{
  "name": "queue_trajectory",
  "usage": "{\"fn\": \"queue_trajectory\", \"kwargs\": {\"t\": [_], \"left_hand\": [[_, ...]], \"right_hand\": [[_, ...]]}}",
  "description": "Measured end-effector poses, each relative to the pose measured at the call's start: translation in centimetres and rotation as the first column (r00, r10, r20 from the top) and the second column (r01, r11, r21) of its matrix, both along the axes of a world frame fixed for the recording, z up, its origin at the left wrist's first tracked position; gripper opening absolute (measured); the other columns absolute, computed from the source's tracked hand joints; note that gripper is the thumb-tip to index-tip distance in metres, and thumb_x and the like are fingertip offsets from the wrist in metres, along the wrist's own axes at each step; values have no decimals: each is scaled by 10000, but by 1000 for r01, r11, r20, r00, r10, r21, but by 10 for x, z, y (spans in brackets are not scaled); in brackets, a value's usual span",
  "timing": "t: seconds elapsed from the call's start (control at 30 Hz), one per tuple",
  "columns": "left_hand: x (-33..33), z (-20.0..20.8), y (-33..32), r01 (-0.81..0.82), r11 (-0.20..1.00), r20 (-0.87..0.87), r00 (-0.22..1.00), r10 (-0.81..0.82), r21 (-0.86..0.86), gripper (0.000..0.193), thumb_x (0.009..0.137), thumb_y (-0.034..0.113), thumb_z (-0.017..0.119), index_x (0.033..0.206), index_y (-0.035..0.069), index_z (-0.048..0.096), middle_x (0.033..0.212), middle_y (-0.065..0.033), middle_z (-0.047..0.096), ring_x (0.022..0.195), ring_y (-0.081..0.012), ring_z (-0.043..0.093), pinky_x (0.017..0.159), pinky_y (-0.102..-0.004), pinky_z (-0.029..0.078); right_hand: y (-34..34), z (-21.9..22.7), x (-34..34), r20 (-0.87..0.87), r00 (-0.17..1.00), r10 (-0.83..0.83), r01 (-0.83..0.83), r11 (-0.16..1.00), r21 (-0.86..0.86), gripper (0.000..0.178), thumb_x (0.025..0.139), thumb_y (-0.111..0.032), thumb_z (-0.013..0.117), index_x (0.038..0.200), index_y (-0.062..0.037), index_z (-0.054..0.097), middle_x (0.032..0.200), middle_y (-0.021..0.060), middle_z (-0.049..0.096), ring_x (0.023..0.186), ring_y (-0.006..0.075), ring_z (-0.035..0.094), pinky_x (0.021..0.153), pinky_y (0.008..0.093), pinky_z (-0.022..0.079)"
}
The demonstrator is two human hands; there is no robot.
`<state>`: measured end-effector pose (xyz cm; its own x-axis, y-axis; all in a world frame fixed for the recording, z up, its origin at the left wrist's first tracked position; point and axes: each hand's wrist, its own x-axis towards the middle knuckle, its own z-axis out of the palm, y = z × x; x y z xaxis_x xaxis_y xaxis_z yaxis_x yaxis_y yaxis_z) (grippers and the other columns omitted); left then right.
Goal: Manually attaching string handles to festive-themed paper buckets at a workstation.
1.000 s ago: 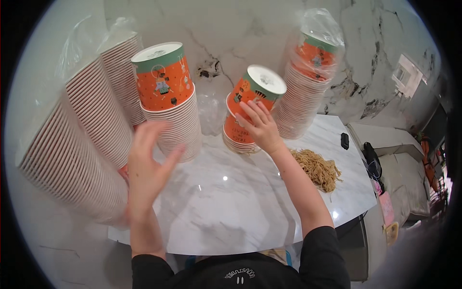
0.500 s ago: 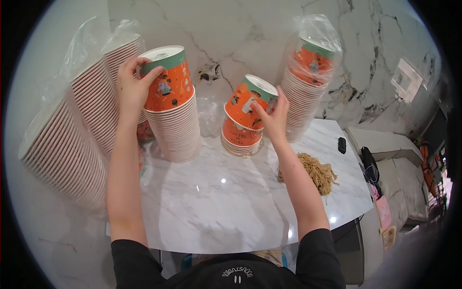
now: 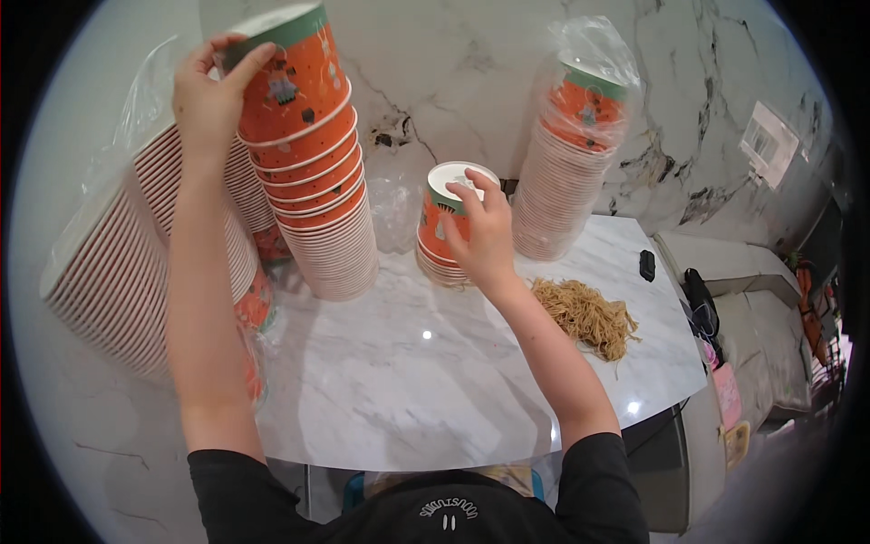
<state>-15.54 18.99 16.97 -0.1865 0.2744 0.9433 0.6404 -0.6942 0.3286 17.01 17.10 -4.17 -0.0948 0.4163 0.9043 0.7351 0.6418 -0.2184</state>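
Clasped in the left hand [image 3: 210, 104] is the top cup [image 3: 294, 86] of a tall stack [image 3: 328, 254]. Farther right, the right hand [image 3: 482, 231] spreads wide at a short stack [image 3: 431, 218].

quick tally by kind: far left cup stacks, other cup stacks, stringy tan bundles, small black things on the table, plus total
Far-left cup stacks, partly hidden: 3
Other cup stacks: 3
Tan bundle: 1
Small black object: 1
Total: 8

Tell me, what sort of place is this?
Probably a home, or maybe a small workroom: a pale sofa stands beside a marble-patterned table, which holds tall stacks of paper cups and a heap of tan strings.
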Motion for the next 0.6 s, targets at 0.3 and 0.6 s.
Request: {"fn": "queue_trajectory", "kwargs": {"t": [0.3,0.6], "left_hand": [[20,-3,-44,142,975,67,986,-155,171,302,839,196,890,1057,50,741,1326,-121,614,1240,-232,607,1027,-361,520],[-3,-62,25,87,975,81,994,-72,-206,856,803,352,903,1448,-26,485,1379,-253,552,1268,-343,586,1054,-422,493]], "right_hand": [[5,6,-59,-582,745,327,-617,668,-416,818,941,-388,759,1556,-22,362,1558,249,431,1434,379,451,1148,463,401],[77,16,-108,-860,477,181,-834,403,-377,1057,959,-826,370,1676,-110,66,1702,196,181,1569,349,204,1264,484,166]]}}
